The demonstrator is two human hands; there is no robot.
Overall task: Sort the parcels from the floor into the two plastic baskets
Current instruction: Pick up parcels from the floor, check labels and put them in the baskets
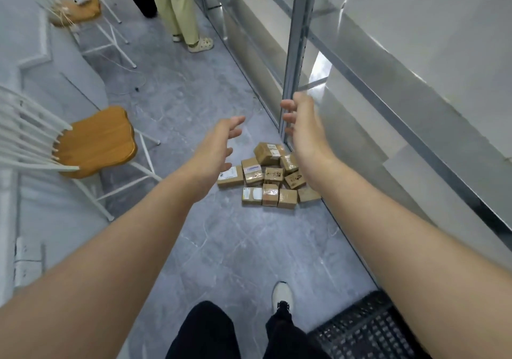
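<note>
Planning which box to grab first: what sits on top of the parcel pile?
One taped brown box rests tilted on the far part of the parcel pile, uncovered. The right forearm hides the pile's right edge, so anything there is unseen.

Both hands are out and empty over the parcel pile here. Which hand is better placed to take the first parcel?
Probably the right hand: in the picture it lies right above the stacked top parcel, on the shelving side. The left hand is open too, but sits off the pile's left edge, nearest the flat parcel.
</note>
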